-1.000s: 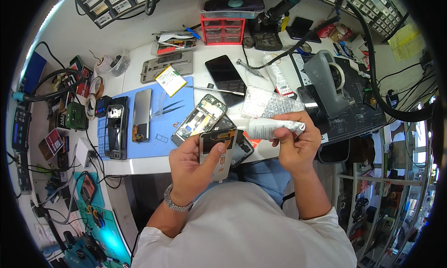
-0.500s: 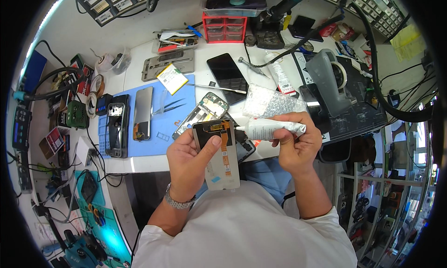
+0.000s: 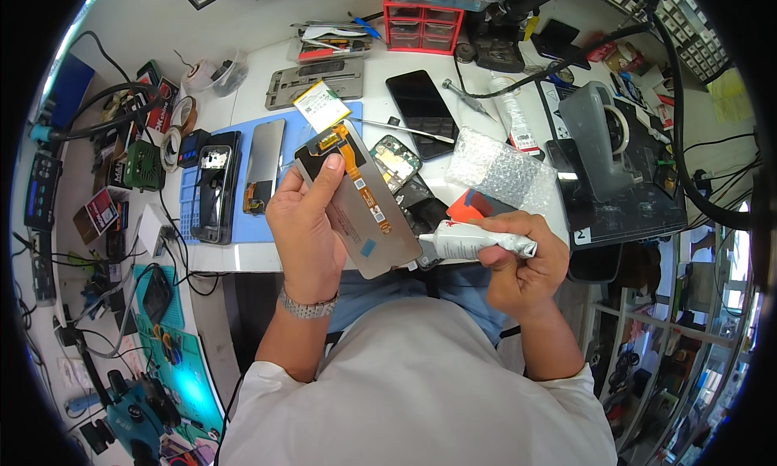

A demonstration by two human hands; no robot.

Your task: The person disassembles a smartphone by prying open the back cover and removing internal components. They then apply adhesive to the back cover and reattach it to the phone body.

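A person in a white top works over a crowded repair bench, the left hand (image 3: 312,227) clamped on a grey-backed screen panel (image 3: 364,215), thumb pressed near its orange ribbon cable (image 3: 356,179). The panel sits near the centre of the view, its top end tilted toward 11 o'clock. At its 3 o'clock, the right hand (image 3: 530,264) grips a white tube (image 3: 469,241), fingers closed around the crimped end, nozzle aimed toward 9 o'clock, just beside the panel's lower edge; whether they touch cannot be told. From the panel, an opened phone (image 3: 396,160) and a black phone (image 3: 421,102) lie at 1 o'clock, a yellow-edged battery (image 3: 321,104) at 11, and bubble wrap (image 3: 502,171) between 2 and 3.
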